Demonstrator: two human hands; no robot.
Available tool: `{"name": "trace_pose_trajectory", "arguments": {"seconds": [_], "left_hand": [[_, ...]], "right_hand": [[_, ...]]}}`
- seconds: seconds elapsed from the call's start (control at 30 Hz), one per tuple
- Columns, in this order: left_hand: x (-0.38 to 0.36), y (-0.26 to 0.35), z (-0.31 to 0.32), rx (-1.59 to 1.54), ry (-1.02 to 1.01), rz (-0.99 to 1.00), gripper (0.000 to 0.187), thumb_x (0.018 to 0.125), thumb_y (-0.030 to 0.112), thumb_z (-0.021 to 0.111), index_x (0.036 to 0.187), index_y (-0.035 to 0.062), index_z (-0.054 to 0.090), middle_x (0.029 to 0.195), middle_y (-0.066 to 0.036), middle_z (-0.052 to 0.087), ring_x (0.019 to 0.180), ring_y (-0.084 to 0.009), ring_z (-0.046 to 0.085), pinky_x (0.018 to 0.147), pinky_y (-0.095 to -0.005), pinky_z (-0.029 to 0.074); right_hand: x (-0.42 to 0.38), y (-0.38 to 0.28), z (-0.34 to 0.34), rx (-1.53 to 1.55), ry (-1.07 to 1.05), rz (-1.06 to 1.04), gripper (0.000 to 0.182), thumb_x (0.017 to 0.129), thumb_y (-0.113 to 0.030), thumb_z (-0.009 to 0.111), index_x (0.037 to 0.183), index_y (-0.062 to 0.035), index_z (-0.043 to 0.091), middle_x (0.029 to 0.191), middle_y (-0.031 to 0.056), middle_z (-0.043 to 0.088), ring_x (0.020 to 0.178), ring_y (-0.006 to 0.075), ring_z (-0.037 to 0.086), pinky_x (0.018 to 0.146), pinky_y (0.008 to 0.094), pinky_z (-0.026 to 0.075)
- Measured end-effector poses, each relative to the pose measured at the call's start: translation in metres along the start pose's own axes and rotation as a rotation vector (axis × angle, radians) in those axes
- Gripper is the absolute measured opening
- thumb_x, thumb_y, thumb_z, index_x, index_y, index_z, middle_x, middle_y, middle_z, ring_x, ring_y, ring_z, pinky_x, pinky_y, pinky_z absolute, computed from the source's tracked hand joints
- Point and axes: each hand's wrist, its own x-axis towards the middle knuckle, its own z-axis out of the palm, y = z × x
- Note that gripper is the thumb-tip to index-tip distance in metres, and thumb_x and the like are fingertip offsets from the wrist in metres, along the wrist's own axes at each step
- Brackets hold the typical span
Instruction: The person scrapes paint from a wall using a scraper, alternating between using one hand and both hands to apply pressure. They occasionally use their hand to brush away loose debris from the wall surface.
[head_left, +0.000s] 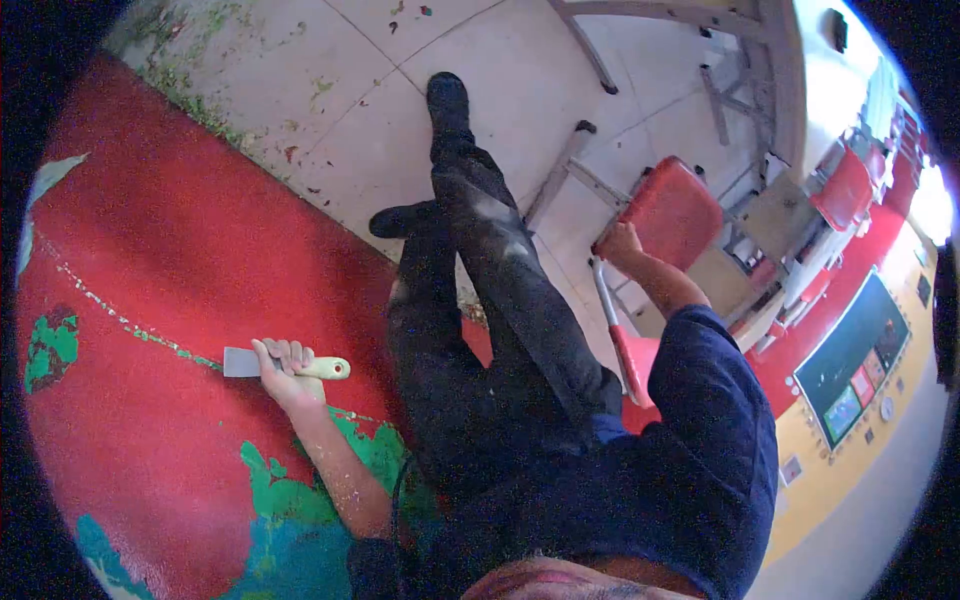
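My left hand [286,371] is closed around the pale handle of a scraper [240,363], whose flat metal blade points left against or just over the red wall [200,260]. A line of chipped paint [110,310] runs up to the blade. Green patches [290,495] show where the red coat is gone, around and below my left forearm. On the right side, my right hand [622,243] grips the edge of a red chair seat [675,215].
Paint flakes [205,115] lie on the tiled floor [340,90] along the wall's base. Table legs [560,180] and more chairs [845,190] stand at the upper right. A green board [850,360] hangs on the far wall.
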Motion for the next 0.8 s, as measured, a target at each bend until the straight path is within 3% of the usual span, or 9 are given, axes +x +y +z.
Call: {"name": "trace_pose_trajectory", "arguments": {"seconds": [0.03, 0.13, 0.2, 0.27, 0.8], "left_hand": [[0.001, -0.002, 0.002, 0.018, 0.032, 0.013, 0.036, 0.096, 0.037, 0.04, 0.067, 0.0148, 0.038, 0.049, 0.004, 0.026, 0.043, -0.0076, 0.024, 0.045, -0.0248, 0.025], [0.005, -0.003, 0.006, 0.025, 0.034, 0.005, 0.036, 0.096, 0.037, 0.04, 0.067, 0.0147, 0.038, 0.048, 0.005, 0.025, 0.042, -0.0072, 0.024, 0.044, -0.0246, 0.026], [0.006, -0.005, 0.007, 0.026, 0.032, 0.014, 0.037, 0.096, 0.037, 0.04, 0.067, 0.0147, 0.037, 0.048, 0.005, 0.025, 0.041, -0.007, 0.024, 0.043, -0.0247, 0.026], [0.005, -0.004, 0.004, 0.034, 0.017, 0.017, 0.037, 0.096, 0.038, 0.039, 0.067, 0.0147, 0.037, 0.048, 0.005, 0.024, 0.041, -0.007, 0.024, 0.043, -0.025, 0.026], [0.015, -0.003, -0.002, 0.0, 0.196, -0.019, 0.04, 0.096, 0.038, 0.037, 0.065, 0.0142, 0.036, 0.05, 0.003, 0.025, 0.041, -0.0091, 0.023, 0.042, -0.0255, 0.025]], "right_hand": [[0.002, 0.008, -0.007, -0.087, -0.026, -0.158, 0.016, 0.074, -0.019, 0.057, 0.086, -0.016, 0.068, 0.09, 0.0096, 0.062, 0.094, 0.0277, 0.059, 0.075, 0.0406, 0.046], [0.038, 0.043, -0.014, -0.033, 0.136, -0.114, 0.016, 0.075, -0.022, 0.059, 0.083, -0.0131, 0.069, 0.091, 0.0083, 0.064, 0.086, 0.0275, 0.06, 0.079, 0.0491, 0.043], [0.084, 0.079, 0.049, -0.308, 0.34, -0.074, 0.016, 0.073, -0.022, 0.059, 0.083, -0.0148, 0.07, 0.093, 0.0049, 0.064, 0.089, 0.0262, 0.061, 0.077, 0.0411, 0.046], [0.064, 0.08, 0.026, -0.356, 0.208, -0.045, 0.023, 0.073, -0.026, 0.06, 0.092, -0.0162, 0.069, 0.099, 0.0063, 0.065, 0.09, 0.0257, 0.062, 0.08, 0.0473, 0.043], [0.067, 0.122, -0.02, -0.098, -0.137, 0.008, 0.038, 0.089, -0.043, 0.04, 0.102, -0.0184, 0.066, 0.1, 0.0054, 0.066, 0.1, 0.0236, 0.06, 0.091, 0.0481, 0.036]]}}
